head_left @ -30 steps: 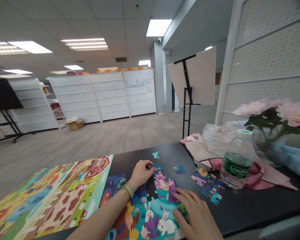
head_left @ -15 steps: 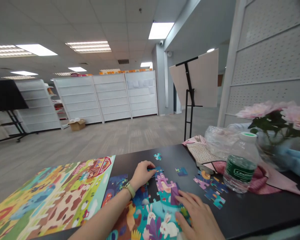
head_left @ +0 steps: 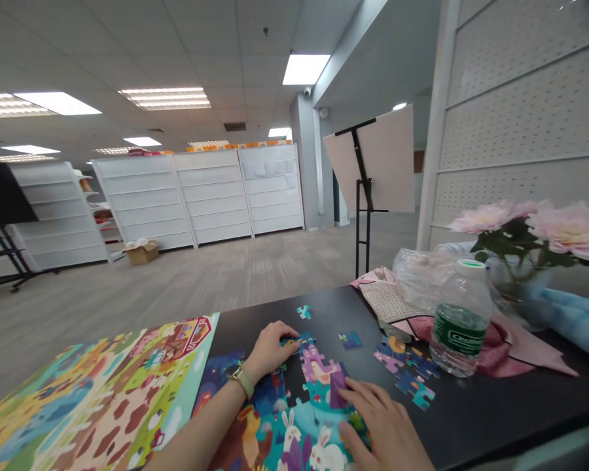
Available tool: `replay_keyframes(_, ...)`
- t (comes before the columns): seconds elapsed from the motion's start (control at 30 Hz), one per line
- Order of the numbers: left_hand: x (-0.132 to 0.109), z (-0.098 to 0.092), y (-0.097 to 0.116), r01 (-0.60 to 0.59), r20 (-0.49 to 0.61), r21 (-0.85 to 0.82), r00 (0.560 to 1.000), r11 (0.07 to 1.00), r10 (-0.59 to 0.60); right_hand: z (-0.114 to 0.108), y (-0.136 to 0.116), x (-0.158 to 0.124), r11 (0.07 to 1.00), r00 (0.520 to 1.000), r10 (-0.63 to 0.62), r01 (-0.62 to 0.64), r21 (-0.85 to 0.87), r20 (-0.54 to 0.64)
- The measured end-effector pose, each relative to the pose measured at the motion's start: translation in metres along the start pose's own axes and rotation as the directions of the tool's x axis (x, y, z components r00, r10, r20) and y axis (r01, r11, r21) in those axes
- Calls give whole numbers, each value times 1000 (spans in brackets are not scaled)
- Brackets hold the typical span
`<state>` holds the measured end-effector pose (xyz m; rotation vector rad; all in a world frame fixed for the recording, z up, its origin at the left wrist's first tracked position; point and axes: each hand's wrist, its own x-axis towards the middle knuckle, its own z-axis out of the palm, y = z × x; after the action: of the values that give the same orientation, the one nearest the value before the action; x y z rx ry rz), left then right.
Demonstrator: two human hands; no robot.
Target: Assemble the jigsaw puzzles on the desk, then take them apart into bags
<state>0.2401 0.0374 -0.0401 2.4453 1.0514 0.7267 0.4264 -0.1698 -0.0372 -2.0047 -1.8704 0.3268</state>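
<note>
A partly joined jigsaw puzzle [head_left: 275, 428] with white rabbits and a purple creature lies on the dark table [head_left: 476, 418]. My left hand [head_left: 269, 350] reaches over its upper part, fingers curled and thumb close to them, on a blue puzzle piece [head_left: 304, 339] at the top edge. The exact grip is partly hidden by the fingers. A dark gap [head_left: 294, 379] shows in the puzzle just below that hand. My right hand [head_left: 380, 422] rests over the puzzle's right side with fingers apart, its fingertips beside a plain purple patch [head_left: 338, 390].
Loose pieces lie beyond the puzzle: a teal one [head_left: 304, 312], a blue one [head_left: 350, 340] and a cluster [head_left: 406, 367]. A water bottle [head_left: 460, 320], pink cloth [head_left: 525, 353] and flower vase [head_left: 515, 291] stand right. A farm picture board [head_left: 127, 392] lies left.
The view has turned slightly to the right, so everything sits a little further left. Both hands keep nearly the same places on the puzzle.
</note>
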Motion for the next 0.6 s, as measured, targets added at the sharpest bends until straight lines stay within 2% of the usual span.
replay_keyframes(0.27,9,1,-9,-17,55,-28,998,999,19,-6,-5,-4,1000,1000,20,-20,3,3)
replay_keyframes(0.43,9,2,-6,-25,52,-23,998,999,26,-8,-8,-7,999,1000,28,-28,18,-13)
replay_keyframes(0.6,3,5,7,-151,74,-15,986,988,152,-11,-10,-8,999,999,40,-40,28,1)
